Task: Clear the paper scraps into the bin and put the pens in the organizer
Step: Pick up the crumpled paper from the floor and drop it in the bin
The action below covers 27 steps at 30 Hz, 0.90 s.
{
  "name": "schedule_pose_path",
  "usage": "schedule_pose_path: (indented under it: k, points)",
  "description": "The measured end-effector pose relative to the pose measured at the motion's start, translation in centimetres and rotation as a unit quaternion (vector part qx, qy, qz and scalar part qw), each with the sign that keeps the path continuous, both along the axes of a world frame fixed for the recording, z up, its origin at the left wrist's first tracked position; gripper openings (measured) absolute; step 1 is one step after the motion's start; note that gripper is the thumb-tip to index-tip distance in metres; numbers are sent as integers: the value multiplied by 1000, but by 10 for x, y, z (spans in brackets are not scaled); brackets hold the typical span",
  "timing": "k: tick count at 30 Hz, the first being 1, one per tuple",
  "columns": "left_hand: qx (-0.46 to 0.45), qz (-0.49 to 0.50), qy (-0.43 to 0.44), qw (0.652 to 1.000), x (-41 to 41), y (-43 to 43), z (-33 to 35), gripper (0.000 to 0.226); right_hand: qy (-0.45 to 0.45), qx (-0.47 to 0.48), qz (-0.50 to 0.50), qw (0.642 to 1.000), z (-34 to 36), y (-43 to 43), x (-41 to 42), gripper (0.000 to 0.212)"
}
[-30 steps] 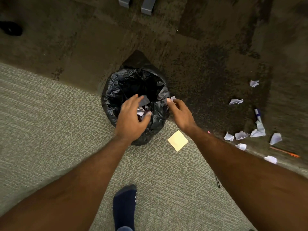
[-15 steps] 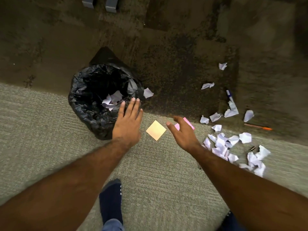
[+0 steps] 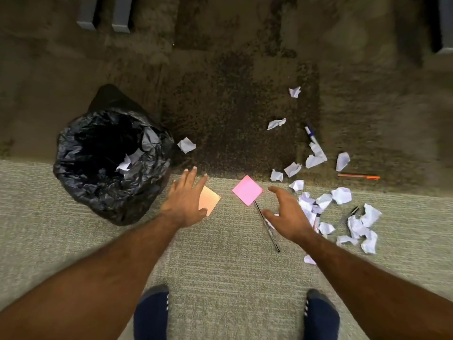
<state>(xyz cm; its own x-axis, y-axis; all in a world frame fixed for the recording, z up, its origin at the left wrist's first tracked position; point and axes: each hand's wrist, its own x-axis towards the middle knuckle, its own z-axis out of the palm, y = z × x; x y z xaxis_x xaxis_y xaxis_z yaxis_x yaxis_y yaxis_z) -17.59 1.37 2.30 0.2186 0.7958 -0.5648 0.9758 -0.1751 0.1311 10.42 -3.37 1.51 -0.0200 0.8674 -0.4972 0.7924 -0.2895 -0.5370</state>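
A: Fingers (image 3: 191, 177) of the left hand (image 3: 182, 204) straight, spread, gripping nothing; held flat over the orange note (image 3: 211, 200), probably to sweep it toward the bin (image 3: 81, 177) close by?

B: Likely; fingers (image 3: 277, 192) of the right hand (image 3: 289, 214) loosely curved, thumb apart, also empty; poised over the black pen (image 3: 268, 227), beside the pink note (image 3: 247, 190).

A: Paper scraps (image 3: 340, 195): white, crumpled, light; heaped on the pale carpet beyond the right hand, strewn across the dark carpet; one just beside the bin, a few inside.

B: Among them an orange pen (image 3: 358, 177) and a blue marker (image 3: 310, 132); no organizer in view.
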Motion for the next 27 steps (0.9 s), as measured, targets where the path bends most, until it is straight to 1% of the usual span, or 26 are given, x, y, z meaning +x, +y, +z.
schedule_pose_path:
  k: [4, 8, 11, 13, 15, 16, 19, 21, 24, 26, 27]
  points:
    - [7, 39, 7, 999, -1, 42, -33, 103, -10, 0, -3, 1000, -25, 16, 21, 67]
    - [40, 93, 9, 995, 2, 88, -75, 107, -23, 43, 24, 999, -55, 49, 32, 67]
    - [60, 160, 12, 985, 6, 106, -108, 101, -38, 78, 30, 996, -74, 77, 38, 65]
    - [67, 188, 9, 980, 10, 111, -125, 96, -43, 100, 39, 993, -82, 97, 46, 65]
    - [74, 214, -19, 974, 19, 110, -136, 90, -45, 131, 47, 989, -86, 117, 55, 65]
    - [93, 221, -36, 970, 25, 109, -139, 88, -44, 151, 46, 986, -87, 126, 59, 64]
    - [172, 194, -76, 963, 50, 106, -148, 85, -46, 204, 28, 978, -88, 149, 73, 62]
    - [190, 160, -108, 963, 66, 104, -149, 90, -55, 221, 36, 973, -88, 167, 81, 63]
    - [203, 73, -163, 963, 88, 109, -158, 104, -74, 213, 43, 973, -91, 200, 95, 69]
    - [205, 47, -182, 961, 98, 115, -165, 107, -80, 201, 41, 975, -94, 224, 101, 76]
    - [206, 46, -193, 958, 102, 119, -168, 110, -86, 184, 40, 978, -96, 235, 103, 85]
